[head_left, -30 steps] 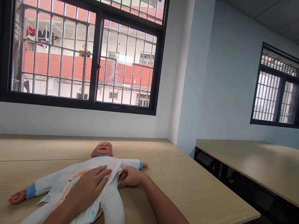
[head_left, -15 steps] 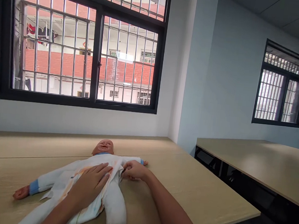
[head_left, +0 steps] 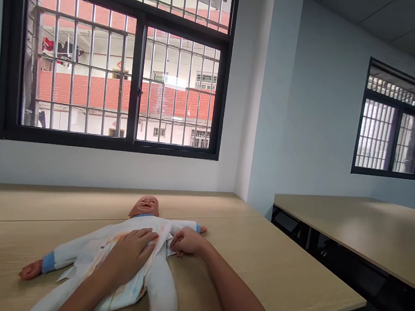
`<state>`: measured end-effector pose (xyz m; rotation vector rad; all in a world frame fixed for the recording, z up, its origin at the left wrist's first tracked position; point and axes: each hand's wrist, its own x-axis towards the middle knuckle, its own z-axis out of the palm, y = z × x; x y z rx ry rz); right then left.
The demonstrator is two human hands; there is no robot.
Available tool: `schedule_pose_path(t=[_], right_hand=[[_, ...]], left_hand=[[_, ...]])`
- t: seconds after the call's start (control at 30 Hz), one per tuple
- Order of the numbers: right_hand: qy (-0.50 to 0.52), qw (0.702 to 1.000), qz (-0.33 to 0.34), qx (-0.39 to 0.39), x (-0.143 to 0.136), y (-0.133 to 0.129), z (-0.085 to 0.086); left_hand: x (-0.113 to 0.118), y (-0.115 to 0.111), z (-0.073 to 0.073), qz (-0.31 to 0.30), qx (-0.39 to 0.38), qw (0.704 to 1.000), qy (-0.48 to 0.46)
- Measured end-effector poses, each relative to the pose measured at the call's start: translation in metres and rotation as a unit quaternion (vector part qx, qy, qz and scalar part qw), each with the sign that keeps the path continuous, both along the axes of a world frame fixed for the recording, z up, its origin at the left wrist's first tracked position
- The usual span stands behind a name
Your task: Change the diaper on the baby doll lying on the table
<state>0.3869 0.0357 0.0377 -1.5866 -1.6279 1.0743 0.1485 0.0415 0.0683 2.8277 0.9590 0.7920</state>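
A baby doll (head_left: 90, 249) in a white suit with blue cuffs lies on its back on the table, head toward the window. A white diaper with orange and blue print (head_left: 118, 298) lies over its belly, outside the suit. My left hand (head_left: 129, 253) rests flat on the diaper's front, fingers stretched out together. At the doll's side, my right hand (head_left: 187, 242) is closed in a pinch on the diaper's white side edge, pulled out a little from the body. Its fingertips are partly hidden. A loose white flap (head_left: 68, 273) sticks out on the opposite side.
The pale wooden table (head_left: 256, 256) has its edge at the right. A second table (head_left: 360, 232) stands beyond a gap. Behind are a wall with a barred window (head_left: 136, 81) and a smaller window (head_left: 395, 118) farther right.
My right hand has shifted slightly down, and more of the white diaper edge shows at its fingers. The left hand stays flat on the diaper. The view has moved a little.
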Motion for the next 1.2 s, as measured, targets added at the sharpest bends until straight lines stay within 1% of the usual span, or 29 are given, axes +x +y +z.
schedule_pose_path(t=[0.07,0.13,0.23,0.33,0.43,0.53,0.63,0.73,0.83,0.97,1.07,1.2], right_hand=[[0.008,1.000,0.004,0.003,0.000,0.000,-0.001],[0.019,1.000,0.013,0.013,0.000,-0.001,-0.001],[0.044,0.998,0.037,0.024,0.001,-0.001,-0.001],[0.053,0.997,0.048,0.021,0.003,0.000,-0.002],[0.052,0.997,0.041,0.027,0.003,0.002,-0.003],[0.050,0.997,0.045,0.036,0.002,0.001,-0.004],[0.046,0.997,0.049,0.040,0.001,-0.001,-0.004],[0.054,0.996,0.057,0.040,0.001,-0.001,-0.003],[0.067,0.996,0.051,0.023,0.001,-0.002,-0.002],[0.093,0.995,0.031,-0.007,0.002,-0.002,-0.001],[0.116,0.993,0.027,-0.004,0.003,-0.003,-0.001],[0.143,0.990,-0.001,0.000,0.004,-0.004,-0.003]], left_hand=[[0.007,0.004,0.008,-0.021,-0.027,0.999,0.013],[0.014,0.013,0.015,-0.040,-0.057,0.997,0.027],[0.025,0.034,0.024,-0.061,-0.104,0.991,0.053],[0.033,0.057,0.033,-0.060,-0.148,0.984,0.084],[0.038,0.075,0.041,-0.050,-0.170,0.977,0.117],[0.044,0.081,0.045,-0.070,-0.177,0.971,0.143],[0.046,0.076,0.042,-0.106,-0.171,0.969,0.141],[0.046,0.069,0.034,-0.127,-0.158,0.969,0.143],[0.046,0.066,0.024,-0.130,-0.131,0.971,0.151],[0.051,0.066,0.013,-0.133,-0.062,0.971,0.187],[0.057,0.066,0.008,-0.130,-0.023,0.968,0.213],[0.064,0.064,0.004,-0.117,0.002,0.967,0.226]])
